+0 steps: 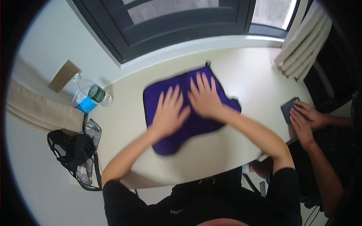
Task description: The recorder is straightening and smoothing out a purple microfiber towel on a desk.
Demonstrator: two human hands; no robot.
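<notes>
A flat purple fabric pad (175, 144) with black edging lies on the pale tabletop (203, 152), shaped like an inflatable cushion. One rounded lobe points towards me, and a small black tab sticks out at its far corner. My left hand (169, 111) rests palm down over the pad's left half, fingers spread. Just to its right, my right hand (204, 97) lies palm down near the far edge, fingers apart and pointing away from me. Neither hand grips anything. Both hands cover part of the purple surface, and motion blurs them slightly.
A clear plastic bottle (96, 92) and a blue-and-white package (86, 105) stand at the left wall. A black bag (80, 149) is by the left edge. On the right, another person's hands (304, 121) touch a dark flat object (287, 108) below a curtain (306, 45).
</notes>
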